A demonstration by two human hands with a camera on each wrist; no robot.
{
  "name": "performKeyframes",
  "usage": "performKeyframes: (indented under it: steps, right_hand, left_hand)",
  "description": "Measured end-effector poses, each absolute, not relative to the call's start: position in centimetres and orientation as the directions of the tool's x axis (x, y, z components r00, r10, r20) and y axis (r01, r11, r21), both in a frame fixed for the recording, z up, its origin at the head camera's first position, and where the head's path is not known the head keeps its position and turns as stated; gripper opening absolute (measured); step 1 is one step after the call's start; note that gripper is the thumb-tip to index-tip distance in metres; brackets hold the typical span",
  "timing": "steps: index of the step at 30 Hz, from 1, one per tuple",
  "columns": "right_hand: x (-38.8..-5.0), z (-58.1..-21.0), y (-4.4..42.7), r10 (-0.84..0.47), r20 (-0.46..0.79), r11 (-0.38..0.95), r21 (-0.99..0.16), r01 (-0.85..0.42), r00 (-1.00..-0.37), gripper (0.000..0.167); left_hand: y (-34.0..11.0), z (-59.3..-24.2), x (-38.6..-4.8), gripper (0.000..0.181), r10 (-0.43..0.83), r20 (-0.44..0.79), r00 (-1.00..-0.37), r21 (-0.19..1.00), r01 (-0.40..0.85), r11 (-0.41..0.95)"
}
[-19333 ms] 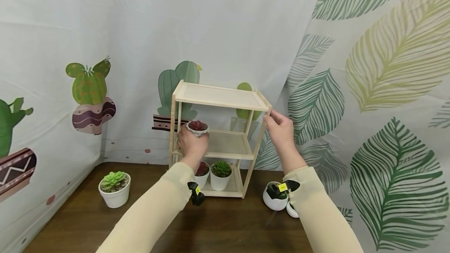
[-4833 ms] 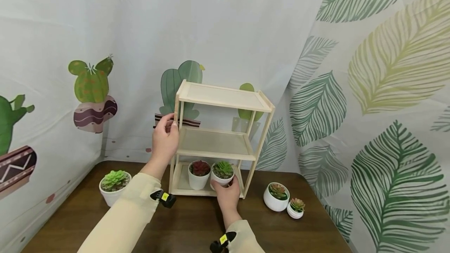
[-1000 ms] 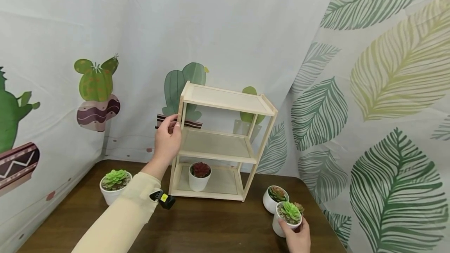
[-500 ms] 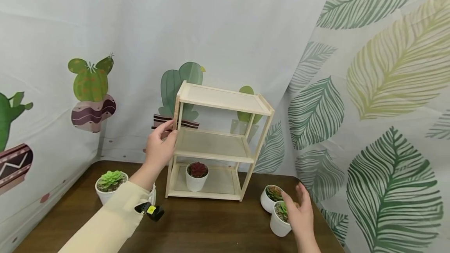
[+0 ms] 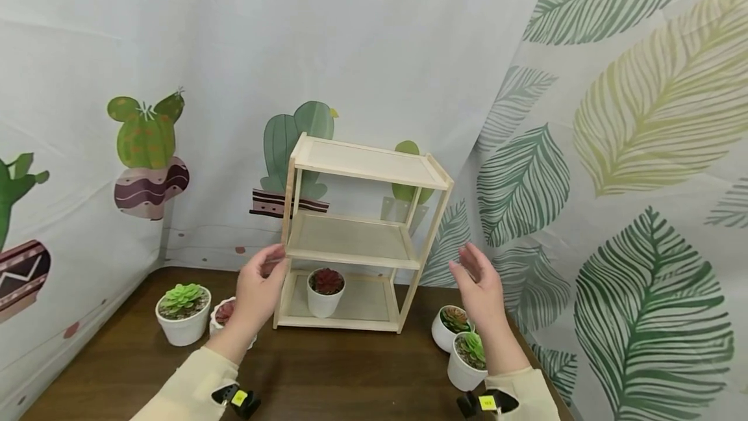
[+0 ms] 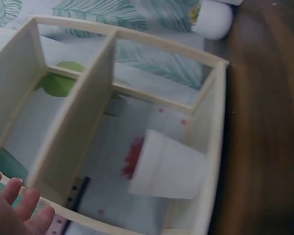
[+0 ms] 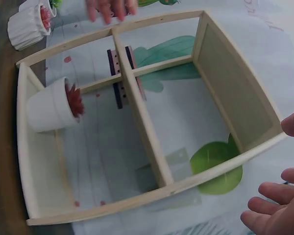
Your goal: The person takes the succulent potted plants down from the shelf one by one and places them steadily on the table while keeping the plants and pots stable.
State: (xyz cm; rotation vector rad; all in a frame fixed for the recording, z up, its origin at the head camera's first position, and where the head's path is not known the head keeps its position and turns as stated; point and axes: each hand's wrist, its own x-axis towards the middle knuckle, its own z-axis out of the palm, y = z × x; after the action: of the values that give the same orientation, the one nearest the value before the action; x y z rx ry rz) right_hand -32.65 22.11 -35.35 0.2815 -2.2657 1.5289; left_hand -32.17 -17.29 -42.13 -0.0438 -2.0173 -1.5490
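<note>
A three-tier light wooden rack (image 5: pixel 356 258) stands at the table's back, a potted dark red succulent (image 5: pixel 324 303) on its bottom shelf. My left hand (image 5: pixel 260 288) hovers by the rack's left post, fingers loosely bent and holding nothing; the head view does not settle whether it touches the wood. To the rack's right, my right hand (image 5: pixel 482 288) is raised with fingers spread and nothing in it. Below that hand stands a white pot with a bright green succulent (image 5: pixel 464 372). Both hands show in the right wrist view, the right fingers (image 7: pixel 272 200) apart from the rack.
At left stand a green succulent pot (image 5: pixel 184 329) and a ridged white pot with a red succulent (image 5: pixel 216 320), partly behind my left forearm. A round white pot (image 5: pixel 442 333) sits behind the green one at right. Patterned cloth (image 5: pixel 374 51) hangs behind the dark table (image 5: pixel 350 375).
My right hand has let go of the green succulent pot at the right and risen beside the rack. The left hand has come off its hold on the left post and moved down.
</note>
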Motion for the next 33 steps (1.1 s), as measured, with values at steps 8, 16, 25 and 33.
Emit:
performKeyframes:
  steps: [8, 16, 25, 33]
  right_hand:
    - [-34.9, -32.6, 20.3, -0.01, 0.445, 0.361, -0.833, -0.419, -0.895, 0.063]
    - [-37.0, -31.9, 18.6, 0.046, 0.457, 0.336, -0.844, -0.417, -0.888, 0.063]
    - [-38.1, -31.9, 17.5, 0.18, 0.534, 0.328, -0.825, -0.461, -0.826, 0.046]
    - [-38.6, -32.0, 16.5, 0.228, 0.525, 0.27, -0.843, -0.465, -0.82, 0.044]
  left_hand:
    - [-15.3, -46.3, -33.2, 0.042, -0.296, 0.357, -0.886, 0.914, 0.265, 0.308]
    - [-12.3, -50.2, -34.9, 0.073, -0.278, 0.299, -0.913, 0.919, 0.197, 0.341]
    - [-9.6, -53.1, -37.4, 0.094, -0.414, 0.318, -0.853, 0.923, 0.18, 0.339]
    - [-8.3, -54.3, -38.3, 0.104, -0.493, 0.342, -0.8, 0.918, 0.173, 0.356]
